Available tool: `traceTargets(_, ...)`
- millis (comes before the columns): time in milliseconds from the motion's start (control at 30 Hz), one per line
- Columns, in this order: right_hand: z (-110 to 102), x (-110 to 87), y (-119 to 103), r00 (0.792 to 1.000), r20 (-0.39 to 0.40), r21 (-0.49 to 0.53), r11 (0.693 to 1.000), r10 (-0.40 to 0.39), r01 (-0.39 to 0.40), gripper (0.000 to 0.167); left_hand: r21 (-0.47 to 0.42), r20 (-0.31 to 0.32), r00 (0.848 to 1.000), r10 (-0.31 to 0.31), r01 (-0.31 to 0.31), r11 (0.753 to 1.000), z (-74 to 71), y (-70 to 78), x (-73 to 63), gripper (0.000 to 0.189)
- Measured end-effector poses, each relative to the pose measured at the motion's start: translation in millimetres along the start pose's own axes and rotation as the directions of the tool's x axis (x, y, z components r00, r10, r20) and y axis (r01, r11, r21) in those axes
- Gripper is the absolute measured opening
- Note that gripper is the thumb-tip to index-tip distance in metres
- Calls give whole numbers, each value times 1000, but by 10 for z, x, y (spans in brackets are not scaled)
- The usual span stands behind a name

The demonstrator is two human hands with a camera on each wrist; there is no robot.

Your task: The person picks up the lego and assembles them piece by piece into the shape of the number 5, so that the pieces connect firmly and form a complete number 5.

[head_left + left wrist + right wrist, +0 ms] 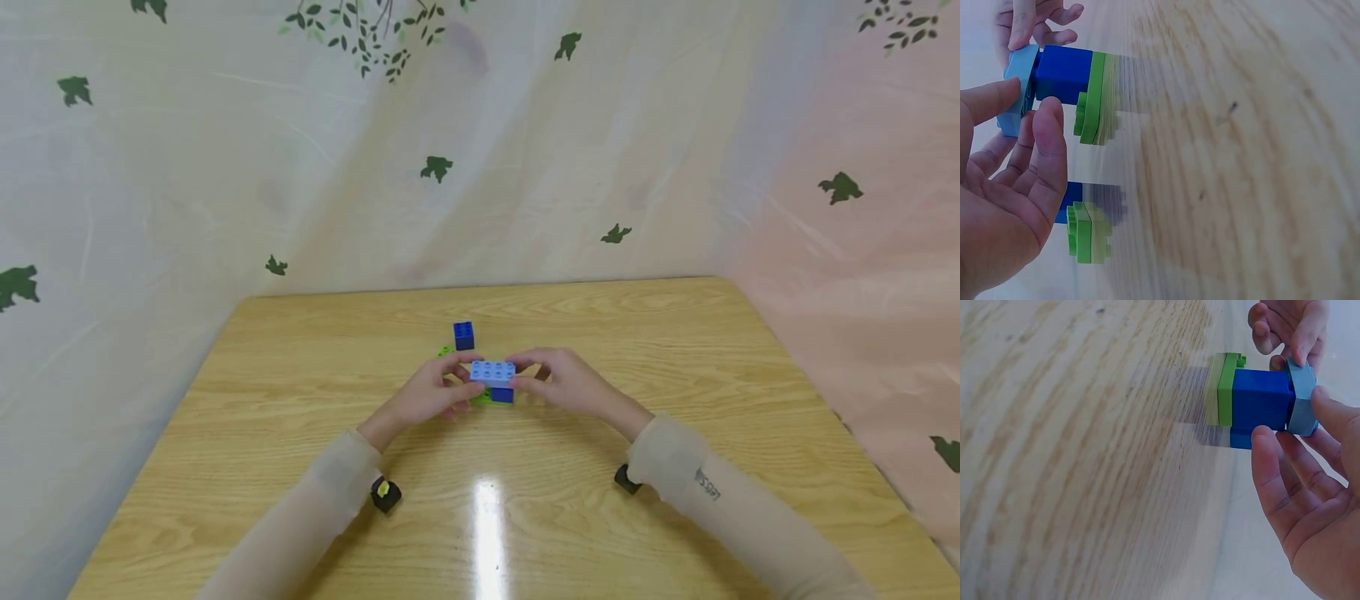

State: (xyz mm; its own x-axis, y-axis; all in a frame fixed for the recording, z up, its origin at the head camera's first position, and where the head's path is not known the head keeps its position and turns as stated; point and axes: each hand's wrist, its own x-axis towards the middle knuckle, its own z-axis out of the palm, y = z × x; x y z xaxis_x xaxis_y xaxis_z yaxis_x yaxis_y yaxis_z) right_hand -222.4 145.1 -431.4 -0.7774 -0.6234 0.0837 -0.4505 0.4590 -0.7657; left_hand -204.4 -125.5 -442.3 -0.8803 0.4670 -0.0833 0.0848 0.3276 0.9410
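Observation:
Both hands pinch a light blue brick [492, 372] by its two ends, the left hand [427, 392] on one end and the right hand [573, 382] on the other. Directly beneath it is a dark blue brick [1261, 399], which stands on one part of a thin green brick [1094, 100] on the table. In the wrist views a narrow gap shows between the light blue brick and the dark blue one. Thumbs press the near side of the light blue brick, while fingers reach round the far side. Part of the green brick sticks out toward the left hand.
Behind the left hand, a second dark blue brick [463, 336] stands on the wooden table [337, 350]. A second green brick [1080, 232] lies beside it, partly hidden by the hand in the head view. A patterned cloth [510, 167] hangs behind the table.

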Motion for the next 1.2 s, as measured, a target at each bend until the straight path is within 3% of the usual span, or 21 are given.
traceTargets(700,-1,10,-41,999,-30,-12,999,-31,31,39,0,11,1000,13,-13,1000,-41,-2,0,55)
traceTargets(1200,9,5,-26,1000,-23,14,1000,15,-15,39,10,22,1000,15,-15,1000,-38,14,-13,57)
